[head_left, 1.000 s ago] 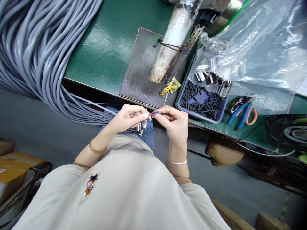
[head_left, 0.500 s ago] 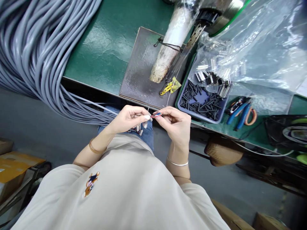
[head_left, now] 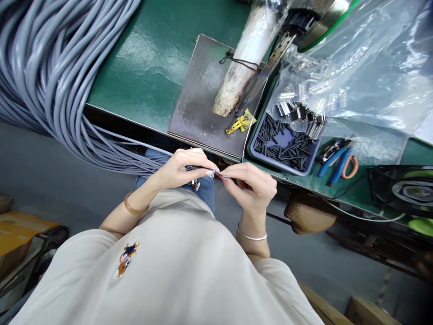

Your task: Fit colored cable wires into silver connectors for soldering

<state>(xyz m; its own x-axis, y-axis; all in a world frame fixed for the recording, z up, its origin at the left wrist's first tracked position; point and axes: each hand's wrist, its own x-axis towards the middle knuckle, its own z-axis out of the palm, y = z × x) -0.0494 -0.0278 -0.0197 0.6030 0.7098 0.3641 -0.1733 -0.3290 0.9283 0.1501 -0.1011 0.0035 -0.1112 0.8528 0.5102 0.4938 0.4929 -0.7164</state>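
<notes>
My left hand (head_left: 182,168) pinches the end of a cable between thumb and forefinger, in front of the bench edge. Thin coloured wires (head_left: 221,176), red and blue among them, stick out of that pinch towards the right. The thumb and fingertips of my right hand (head_left: 253,184) are closed on the wires' free ends. Beneath my left hand, several metal connectors (head_left: 195,184) lie over my lap. A bundle of grey cables (head_left: 128,160) runs in from the left and passes behind my left wrist.
On the green bench (head_left: 142,67) lies a dark board (head_left: 192,99) with a white wrapped roll (head_left: 240,58) and a yellow clip (head_left: 237,124). Beside it, a tray (head_left: 250,146) holds black tubes. Blue-handled pliers (head_left: 340,164) and a plastic bag (head_left: 368,67) of connectors are at the right.
My right hand has moved slightly right and down, and more of the coloured wires shows between my hands. A thin white strand that stood up by my right fingers is no longer visible.
</notes>
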